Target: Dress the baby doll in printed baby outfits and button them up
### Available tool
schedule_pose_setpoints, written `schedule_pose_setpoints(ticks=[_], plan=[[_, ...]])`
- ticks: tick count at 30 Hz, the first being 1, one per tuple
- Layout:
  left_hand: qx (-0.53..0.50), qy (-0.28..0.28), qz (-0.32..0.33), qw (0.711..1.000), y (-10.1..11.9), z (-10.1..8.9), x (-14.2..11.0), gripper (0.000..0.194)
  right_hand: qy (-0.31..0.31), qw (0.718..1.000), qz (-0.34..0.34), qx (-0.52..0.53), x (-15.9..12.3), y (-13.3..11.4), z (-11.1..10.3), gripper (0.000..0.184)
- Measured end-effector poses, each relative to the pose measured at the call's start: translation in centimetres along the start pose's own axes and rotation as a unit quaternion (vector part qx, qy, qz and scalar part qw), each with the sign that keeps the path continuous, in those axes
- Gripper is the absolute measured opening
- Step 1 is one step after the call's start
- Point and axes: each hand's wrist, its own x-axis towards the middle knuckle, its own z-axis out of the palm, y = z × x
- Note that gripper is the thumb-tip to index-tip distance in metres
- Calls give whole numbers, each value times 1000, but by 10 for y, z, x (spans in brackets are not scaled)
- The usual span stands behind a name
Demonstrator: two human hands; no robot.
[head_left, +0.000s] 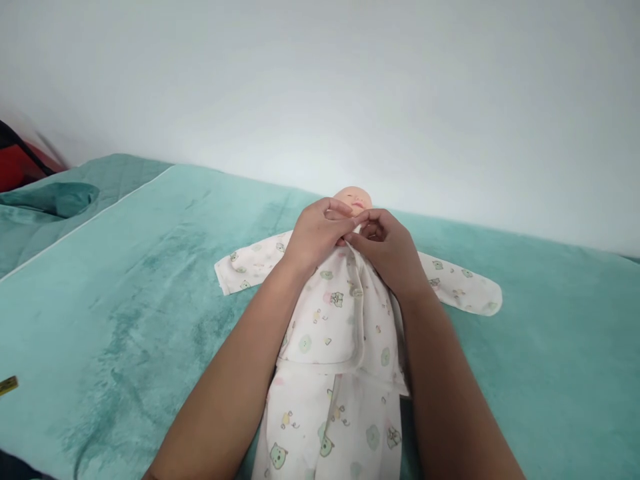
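Note:
A baby doll (354,197) lies on its back on a teal blanket (125,293), head towards the wall. It wears a white sleepsuit (335,313) printed with small animals, sleeves spread out to both sides. My left hand (316,235) and my right hand (387,248) meet at the sleepsuit's neckline just below the doll's chin. Both hands have their fingers pinched on the fabric edges there. The front flap of the sleepsuit lies folded across the chest. My forearms cover part of the doll's body.
A plain white wall rises behind the bed. A teal pillow (50,199) and something red and black (20,163) lie at the far left. A small yellow object (8,385) sits at the left edge of the blanket.

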Motion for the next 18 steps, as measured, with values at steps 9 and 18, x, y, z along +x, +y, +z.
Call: schedule_pose_setpoints(ticks=[9,18], plan=[[-56,2,3,998,-5,-3,-1,30,-12,998,7,54,-1,5,-1,35],[24,36,38,998,-9,-1,-2,21,-6,995,22,99,-1,9,-2,33]])
